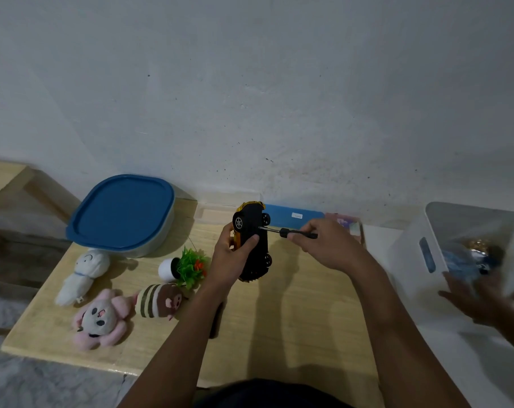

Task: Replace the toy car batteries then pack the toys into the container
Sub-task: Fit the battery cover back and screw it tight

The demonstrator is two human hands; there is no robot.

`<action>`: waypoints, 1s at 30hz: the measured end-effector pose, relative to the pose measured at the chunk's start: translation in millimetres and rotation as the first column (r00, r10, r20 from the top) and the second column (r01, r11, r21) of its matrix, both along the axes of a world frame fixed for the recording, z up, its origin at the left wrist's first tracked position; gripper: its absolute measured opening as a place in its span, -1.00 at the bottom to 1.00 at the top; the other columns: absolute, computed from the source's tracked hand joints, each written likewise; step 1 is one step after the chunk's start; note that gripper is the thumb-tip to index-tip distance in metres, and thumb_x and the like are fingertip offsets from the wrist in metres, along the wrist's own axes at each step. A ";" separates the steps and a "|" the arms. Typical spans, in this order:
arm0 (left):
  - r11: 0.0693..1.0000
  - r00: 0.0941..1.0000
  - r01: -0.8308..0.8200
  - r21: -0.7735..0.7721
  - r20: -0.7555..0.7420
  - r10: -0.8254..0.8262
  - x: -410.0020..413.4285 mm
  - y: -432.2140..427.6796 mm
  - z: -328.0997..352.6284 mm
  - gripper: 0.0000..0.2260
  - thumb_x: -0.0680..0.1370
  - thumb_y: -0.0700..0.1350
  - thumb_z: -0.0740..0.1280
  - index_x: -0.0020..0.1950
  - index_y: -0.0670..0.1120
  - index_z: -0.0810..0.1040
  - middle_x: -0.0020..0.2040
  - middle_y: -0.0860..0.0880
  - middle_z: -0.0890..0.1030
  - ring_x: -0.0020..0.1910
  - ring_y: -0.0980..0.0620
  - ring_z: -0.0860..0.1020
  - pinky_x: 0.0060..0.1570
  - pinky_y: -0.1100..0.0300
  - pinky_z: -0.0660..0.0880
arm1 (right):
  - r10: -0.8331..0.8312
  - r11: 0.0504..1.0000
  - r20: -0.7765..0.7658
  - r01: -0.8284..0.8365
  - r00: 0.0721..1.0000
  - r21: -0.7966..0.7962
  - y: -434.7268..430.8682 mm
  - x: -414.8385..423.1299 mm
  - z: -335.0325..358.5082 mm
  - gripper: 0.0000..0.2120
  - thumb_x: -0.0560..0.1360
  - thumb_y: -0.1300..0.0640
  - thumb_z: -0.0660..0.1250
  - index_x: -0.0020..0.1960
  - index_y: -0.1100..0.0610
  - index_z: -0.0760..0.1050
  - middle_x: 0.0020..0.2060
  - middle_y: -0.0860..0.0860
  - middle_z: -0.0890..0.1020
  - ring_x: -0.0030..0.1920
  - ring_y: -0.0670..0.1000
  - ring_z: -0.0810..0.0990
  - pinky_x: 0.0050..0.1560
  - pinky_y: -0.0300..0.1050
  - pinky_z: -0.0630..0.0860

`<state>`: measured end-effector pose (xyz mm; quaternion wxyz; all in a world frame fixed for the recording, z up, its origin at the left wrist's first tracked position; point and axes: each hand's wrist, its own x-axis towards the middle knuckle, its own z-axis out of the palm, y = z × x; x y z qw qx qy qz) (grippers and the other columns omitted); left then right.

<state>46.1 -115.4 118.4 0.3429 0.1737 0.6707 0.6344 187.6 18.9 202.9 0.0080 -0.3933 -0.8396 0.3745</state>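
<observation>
My left hand [230,257] grips a yellow toy car [253,240] above the low wooden table [294,304], its black underside turned toward me. My right hand [323,242] holds a small black-handled screwdriver [291,232], and its metal tip touches the car's underside near the upper wheels. A container with a blue lid [122,213] stands shut at the table's back left. Three plush toys lie at the left: a white one [83,275], a pink and grey one [99,319] and a striped brown one [158,300].
A small white pot with a fake green plant [185,267] lies on its side next to the plush toys. A blue box [294,217] rests against the wall. At the right, another person's blurred hand [482,301] touches a white bin [444,257].
</observation>
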 end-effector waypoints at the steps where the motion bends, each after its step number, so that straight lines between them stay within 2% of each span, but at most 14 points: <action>1: 1.000 1.000 0.002 -0.001 -0.002 -0.002 -0.3 0.2 0.0 -0.69 0.54 -0.11 0.41 0.26 0.08 0.48 0.07 -0.03 0.64 0.05 0.00 0.65 0.06 0.01 0.61 | 0.004 1.000 0.005 -0.004 1.000 0.002 0.2 -0.8 0.5 -0.68 0.55 -0.15 0.29 -0.16 0.09 0.57 -0.32 0.03 0.59 -0.31 -0.01 0.53 -0.30 -0.13 0.37; 3: 1.000 1.000 0.013 -0.003 -0.004 -0.013 -0.1 0.1 0.8 -0.71 0.55 -0.11 0.40 0.22 0.14 0.47 0.06 0.00 0.64 0.05 0.01 0.64 0.05 0.03 0.61 | 0.019 1.000 0.032 -0.019 0.999 0.005 -1.6 -2.6 0.4 -0.59 0.59 -0.17 0.20 -0.27 0.08 0.53 -0.39 0.03 0.49 -0.39 -0.02 0.44 -0.35 -0.13 0.28; 4: 1.000 1.000 0.017 -0.002 -0.003 -0.017 0.3 0.1 1.3 -0.70 0.55 -0.11 0.40 0.21 0.16 0.46 0.06 0.01 0.64 0.05 0.01 0.64 0.05 0.04 0.61 | 0.018 1.000 0.035 -0.017 0.999 -0.005 -2.1 -2.9 0.3 -0.62 0.59 -0.17 0.19 -0.22 0.06 0.53 -0.36 0.00 0.49 -0.36 -0.05 0.45 -0.35 -0.14 0.28; 6: 1.000 1.000 0.015 -0.006 -0.011 -0.015 -0.1 -0.1 1.6 -0.69 0.55 -0.11 0.40 0.23 0.15 0.45 0.07 0.01 0.63 0.06 0.01 0.63 0.03 0.07 0.60 | -0.001 0.999 0.035 0.003 0.999 -0.035 -3.3 -2.4 1.6 -0.73 0.55 -0.18 0.28 0.03 0.01 0.48 -0.23 -0.09 0.52 -0.26 -0.12 0.49 -0.34 -0.18 0.31; 8: 1.000 1.000 0.011 -0.007 -0.017 -0.011 -1.1 -1.1 2.4 -0.68 0.55 -0.12 0.40 0.25 0.13 0.44 0.08 0.02 0.63 0.07 0.03 0.62 -0.01 0.13 0.59 | 0.004 0.999 0.046 -0.002 0.999 -0.042 -2.5 -1.3 1.6 -0.73 0.51 -0.14 0.36 0.08 -0.01 0.42 -0.19 -0.12 0.51 -0.25 -0.14 0.49 -0.35 -0.19 0.31; 10: 1.000 1.000 0.011 0.002 -0.007 -0.011 -1.5 -2.0 2.8 -0.68 0.56 -0.12 0.39 0.25 0.12 0.44 0.08 0.01 0.63 0.06 0.02 0.63 -0.03 0.14 0.60 | -0.001 1.000 0.030 0.002 1.000 -0.007 -0.2 -1.5 1.1 -0.75 0.51 -0.12 0.36 0.00 0.05 0.48 -0.22 -0.08 0.54 -0.27 -0.10 0.51 -0.33 -0.17 0.35; 12: 1.000 1.000 0.016 0.007 -0.010 -0.016 -1.8 -2.8 3.6 -0.68 0.56 -0.12 0.39 0.26 0.11 0.44 0.08 0.01 0.63 0.05 0.04 0.63 -0.07 0.18 0.60 | -0.014 1.000 0.010 0.014 1.000 0.010 1.0 -3.6 0.7 -0.64 0.54 -0.15 0.30 -0.14 0.17 0.54 -0.34 0.02 0.53 -0.36 -0.02 0.47 -0.31 -0.13 0.33; 14: 1.000 1.000 0.026 0.010 -0.007 -0.026 -0.7 -2.9 4.3 -0.67 0.56 -0.12 0.39 0.28 0.11 0.44 0.08 0.03 0.62 0.05 0.07 0.63 -0.10 0.23 0.59 | -0.015 1.000 0.013 0.015 1.000 0.025 -1.7 -6.9 0.7 -0.58 0.58 -0.14 0.23 -0.25 0.17 0.50 -0.41 0.03 0.45 -0.39 0.00 0.42 -0.34 -0.12 0.28; 17: 1.000 1.000 0.026 0.007 0.014 -0.026 0.8 -2.4 1.3 -0.66 0.56 -0.11 0.39 0.31 0.10 0.44 0.09 0.02 0.63 0.06 0.05 0.63 -0.03 0.16 0.61 | -0.008 1.000 0.025 0.008 1.000 0.005 -6.1 -8.5 2.0 -0.76 0.55 -0.14 0.29 0.05 0.02 0.46 -0.26 -0.07 0.51 -0.31 -0.07 0.49 -0.35 -0.17 0.31; 19: 1.000 1.000 0.018 0.006 0.010 -0.018 0.5 -2.8 0.2 -0.67 0.56 -0.11 0.39 0.30 0.10 0.45 0.08 0.01 0.63 0.06 0.04 0.63 -0.02 0.15 0.60 | 0.011 1.000 0.059 -0.011 0.998 -0.006 -6.9 -7.8 2.9 -0.72 0.51 -0.12 0.36 0.11 -0.01 0.41 -0.20 -0.09 0.51 -0.30 -0.11 0.49 -0.38 -0.19 0.30; 23: 1.000 1.000 0.021 0.008 0.008 -0.021 0.9 -3.1 -0.2 -0.65 0.56 -0.12 0.39 0.32 0.06 0.45 0.07 -0.02 0.64 0.04 0.04 0.64 -0.04 0.17 0.60 | 0.002 0.999 0.019 -0.003 1.000 0.038 -3.2 -8.7 1.9 -0.79 0.52 -0.11 0.35 -0.08 0.04 0.52 -0.27 -0.05 0.56 -0.32 -0.09 0.50 -0.35 -0.18 0.35; 26: 1.000 1.000 0.020 0.001 0.011 -0.020 1.4 -2.4 -1.0 -0.64 0.56 -0.12 0.40 0.33 0.06 0.45 0.08 -0.02 0.63 0.05 0.02 0.64 0.03 0.09 0.61 | -0.010 0.999 0.017 0.009 1.000 0.052 -4.2 -11.2 0.5 -0.60 0.57 -0.15 0.25 -0.30 0.10 0.49 -0.42 0.03 0.49 -0.42 -0.03 0.42 -0.35 -0.12 0.30; 27: 1.000 1.000 0.018 0.003 0.013 -0.018 1.7 -2.0 -1.3 -0.64 0.55 -0.12 0.40 0.33 0.06 0.45 0.08 -0.02 0.63 0.06 0.01 0.64 0.05 0.06 0.61 | -0.010 0.999 0.027 0.009 1.000 0.050 -5.4 -11.8 -0.2 -0.58 0.58 -0.15 0.23 -0.31 0.12 0.47 -0.44 0.03 0.46 -0.42 -0.02 0.42 -0.36 -0.12 0.28; 30: 1.000 1.000 0.009 0.007 0.010 -0.009 2.3 -1.5 -2.1 -0.66 0.55 -0.13 0.40 0.30 0.08 0.46 0.08 -0.02 0.63 0.06 0.00 0.64 0.07 0.03 0.61 | -0.005 1.000 0.033 0.006 0.999 -0.027 -9.7 -10.9 -0.6 -0.73 0.54 -0.14 0.30 -0.01 0.07 0.48 -0.25 -0.05 0.53 -0.24 -0.04 0.53 -0.32 -0.15 0.35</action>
